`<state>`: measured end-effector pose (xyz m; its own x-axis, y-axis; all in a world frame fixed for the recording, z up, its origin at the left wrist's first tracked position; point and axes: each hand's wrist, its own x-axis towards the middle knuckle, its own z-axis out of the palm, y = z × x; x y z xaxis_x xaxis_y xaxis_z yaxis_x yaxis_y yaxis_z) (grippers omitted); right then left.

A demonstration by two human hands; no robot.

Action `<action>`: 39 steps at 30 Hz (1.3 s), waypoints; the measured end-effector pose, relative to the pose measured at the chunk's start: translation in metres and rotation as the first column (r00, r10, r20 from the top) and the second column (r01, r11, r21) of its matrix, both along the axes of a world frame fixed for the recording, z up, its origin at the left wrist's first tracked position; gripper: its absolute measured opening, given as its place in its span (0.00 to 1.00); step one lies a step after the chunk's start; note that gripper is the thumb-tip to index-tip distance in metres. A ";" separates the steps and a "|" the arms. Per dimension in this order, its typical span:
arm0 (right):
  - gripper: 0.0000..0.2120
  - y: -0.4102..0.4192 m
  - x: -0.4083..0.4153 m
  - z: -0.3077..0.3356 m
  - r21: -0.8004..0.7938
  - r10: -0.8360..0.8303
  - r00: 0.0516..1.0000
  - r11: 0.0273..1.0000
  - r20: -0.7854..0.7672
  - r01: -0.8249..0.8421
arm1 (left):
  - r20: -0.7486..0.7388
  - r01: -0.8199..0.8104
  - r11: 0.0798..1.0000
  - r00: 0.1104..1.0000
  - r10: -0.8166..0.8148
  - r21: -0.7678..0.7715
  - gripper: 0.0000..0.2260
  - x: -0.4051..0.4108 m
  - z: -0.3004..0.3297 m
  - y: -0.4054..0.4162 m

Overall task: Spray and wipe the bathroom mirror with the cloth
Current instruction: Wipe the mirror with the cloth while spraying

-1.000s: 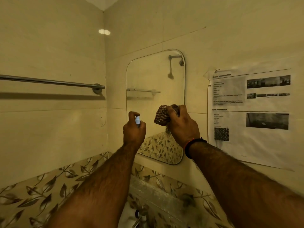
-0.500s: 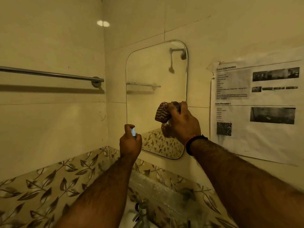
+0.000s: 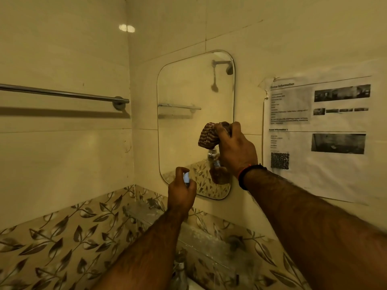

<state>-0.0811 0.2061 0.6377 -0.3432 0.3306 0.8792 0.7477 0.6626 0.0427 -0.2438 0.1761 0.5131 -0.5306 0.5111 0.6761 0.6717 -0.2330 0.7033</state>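
We keep left hand (image 3: pixel 181 192) gripping spray bottle (image 3: pixel 186 178), aimed at mirror (image 3: pixel 188 130); right hand (image 3: pixel 235 148) clutches bunched cloth (image 3: pixel 207 137), ready to wipe.

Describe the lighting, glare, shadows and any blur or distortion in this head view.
Head view: dim yellow light; a bright glare spot on the left wall; the towel bar casts a hard shadow below it; wide-angle bending curves the mirror edges; the printed sheet is too blurred to read.

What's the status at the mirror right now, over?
Left hand shut on spray bottle, aimed at mirror. Right hand presses bunched cloth at the glass. Nothing in the way.
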 end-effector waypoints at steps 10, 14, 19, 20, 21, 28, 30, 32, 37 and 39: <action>0.29 -0.004 0.014 0.001 0.012 -0.015 1.000 1.000 0.000 0.015 | 0.059 0.064 0.998 0.996 -0.064 0.013 0.13 0.035 -0.007 0.003; 0.29 -0.004 0.017 0.000 0.021 0.002 1.000 1.000 -0.006 -0.002 | 0.012 0.070 0.998 0.998 -0.070 0.003 0.12 0.038 0.000 0.001; 0.29 -0.004 0.016 0.002 0.008 0.002 1.000 1.000 0.003 -0.002 | 0.053 0.027 0.999 0.998 -0.029 0.038 0.15 0.034 0.012 -0.003; 0.29 -0.004 0.015 0.004 0.011 0.001 1.000 1.000 0.003 -0.002 | 0.046 0.031 0.999 0.998 -0.033 0.038 0.15 0.032 0.015 -0.004; 0.30 -0.005 0.014 0.006 0.015 -0.001 1.000 1.000 0.004 0.001 | 0.030 0.036 0.999 0.999 -0.037 0.036 0.14 0.030 0.018 -0.004; 0.28 -0.002 0.001 0.033 0.079 -0.070 0.997 0.995 0.018 0.068 | 0.019 0.034 0.996 0.999 -0.035 0.081 0.14 0.017 0.045 0.002; 0.28 0.000 -0.002 0.043 0.101 -0.093 0.996 0.991 0.009 0.091 | -0.018 0.050 0.995 0.999 -0.049 0.091 0.12 0.013 0.052 0.005; 0.28 0.003 -0.004 0.053 0.121 -0.115 0.993 0.986 -0.001 0.114 | -0.023 0.073 0.992 0.997 -0.071 0.099 0.11 0.010 0.062 0.009; 0.26 0.010 -0.014 0.077 0.189 -0.127 0.990 0.973 -0.063 0.136 | -0.004 0.122 0.981 0.992 -0.122 0.150 0.15 0.003 0.086 0.016; 0.26 0.013 -0.020 0.089 0.212 -0.137 0.988 0.966 -0.068 0.148 | -0.011 0.128 0.977 0.992 -0.128 0.170 0.16 -0.002 0.096 0.019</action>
